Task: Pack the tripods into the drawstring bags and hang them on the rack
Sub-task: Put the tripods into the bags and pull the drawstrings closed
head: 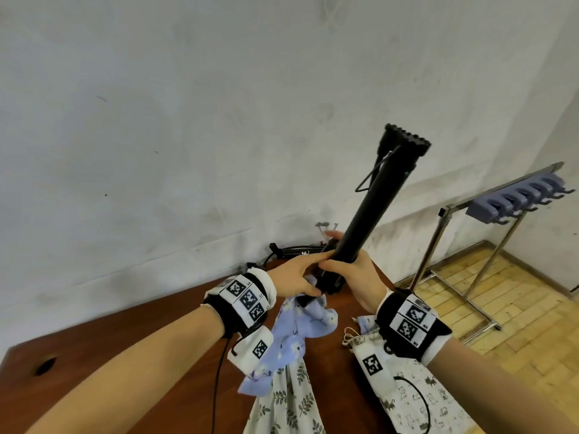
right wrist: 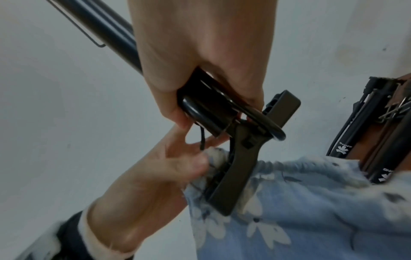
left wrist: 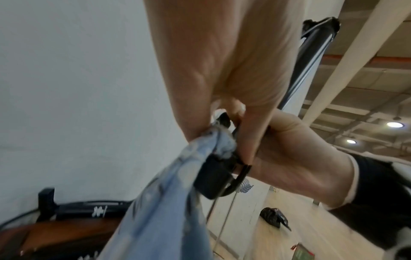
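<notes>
My right hand grips the lower part of a black folded tripod, which tilts up to the right with its feet on top. In the right wrist view its clamp head pokes into the mouth of the blue floral drawstring bag. My left hand pinches the rim of that bag beside the clamp, as the left wrist view shows with the left hand on the cloth. The bag hangs down over the table.
A leaf-print bag and a cat-print bag lie on the brown table. More black tripods lie at the table's back by the wall. A metal rack with blue hooks stands to the right on the parquet floor.
</notes>
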{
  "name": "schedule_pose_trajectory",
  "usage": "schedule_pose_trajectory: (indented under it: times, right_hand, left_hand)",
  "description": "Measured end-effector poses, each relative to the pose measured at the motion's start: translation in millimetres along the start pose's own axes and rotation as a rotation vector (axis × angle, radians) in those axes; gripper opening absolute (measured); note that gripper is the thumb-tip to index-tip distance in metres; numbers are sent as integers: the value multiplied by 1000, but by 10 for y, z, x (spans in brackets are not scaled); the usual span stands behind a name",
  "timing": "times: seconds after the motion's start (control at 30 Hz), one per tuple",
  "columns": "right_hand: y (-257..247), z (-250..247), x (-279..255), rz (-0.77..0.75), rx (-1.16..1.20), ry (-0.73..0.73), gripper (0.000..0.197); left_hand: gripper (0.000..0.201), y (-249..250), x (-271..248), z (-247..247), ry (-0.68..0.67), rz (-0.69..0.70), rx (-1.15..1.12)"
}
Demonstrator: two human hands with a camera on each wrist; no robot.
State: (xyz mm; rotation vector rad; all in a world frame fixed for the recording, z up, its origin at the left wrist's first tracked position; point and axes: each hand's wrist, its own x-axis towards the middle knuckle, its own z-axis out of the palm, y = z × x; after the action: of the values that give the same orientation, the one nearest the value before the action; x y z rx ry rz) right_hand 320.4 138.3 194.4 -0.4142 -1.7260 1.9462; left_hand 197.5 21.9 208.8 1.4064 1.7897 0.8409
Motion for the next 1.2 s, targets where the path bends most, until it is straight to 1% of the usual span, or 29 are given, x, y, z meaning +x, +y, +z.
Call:
schedule_pose_trajectory:
  times: [0.03, 0.1, 0.13, 0.17, 0.2, 0.23, 0.27, 0.3, 0.37, 0.43, 0.47, 0.57, 0.67, 0.73, 0.8, 0.87, 0.93, 1.03, 1.1, 1.17, 1.2]
  right_hand:
    - [30, -47, 19, -13, -7, 36, 57]
    - [101, -165, 40, -9, -36, 152, 59]
    - [148, -230, 45, 2, -52, 200, 59]
    - [186, -276, 43, 20, -59, 228, 60]
    - [223, -305, 42, 47, -50, 242, 58]
    - [248, -303, 37, 79, -20, 245, 52]
    - [267, -294, 35, 102, 36, 234, 43]
    - [274, -261, 30, 120, 110, 215, 36]
    - [275, -165, 31, 134, 261, 182, 28]
    - [282, -42, 21, 161, 392, 152, 28]
    - [301, 20, 16, 186, 455, 137, 29]
    - [320, 156, -1, 267, 672, 81, 26]
    - [302, 223, -1, 317, 923, 9, 16]
    - [335, 262, 2, 343, 1001, -10, 14]
    - [441, 305, -1, 376, 987, -12, 15]
    - [579, 341, -9, 412, 931, 23, 16]
    - [713, 363, -10, 427, 882, 49, 18]
    - [815, 401, -7, 408, 784, 91, 18]
    - [873, 448, -15, 397, 738, 138, 18]
    - [898, 544, -48, 392, 760, 112, 15]
    - [913, 606, -68, 396, 755, 77, 13]
  left_hand:
    - [86, -22, -23, -21, 47, 21, 7]
    - [86, -59, -91, -82, 193, -12, 37]
    - [81, -90, -121, -121, 251, -58, 80]
    - [74, -139, -144, -162, 261, -141, 142]
    - [66, -180, -166, -188, 234, -240, 214]
    - [57, -233, -174, -192, 205, -337, 289]
    - [47, -269, -173, -179, 199, -400, 349]
    - [38, -298, -166, -150, 209, -429, 387]
    - [27, -332, -147, -98, 249, -452, 385]
    - [17, -402, -106, -87, 331, -444, 298]
    - [15, -438, -89, -107, 362, -424, 232]
    - [25, -448, -80, -219, 335, -347, -55]
    - [35, -384, -170, -305, 306, -273, -494]
    - [43, -379, -202, -342, 286, -234, -696]
    - [51, -359, -218, -365, 244, -226, -787]
    - [56, -315, -247, -400, 223, -239, -779]
    - [58, -279, -280, -432, 215, -273, -674]
    - [62, -248, -337, -450, 246, -332, -554]
    - [65, -216, -364, -430, 259, -313, -542]
    - [67, -145, -368, -397, 278, -275, -503]
    - [66, -101, -354, -385, 298, -265, -462]
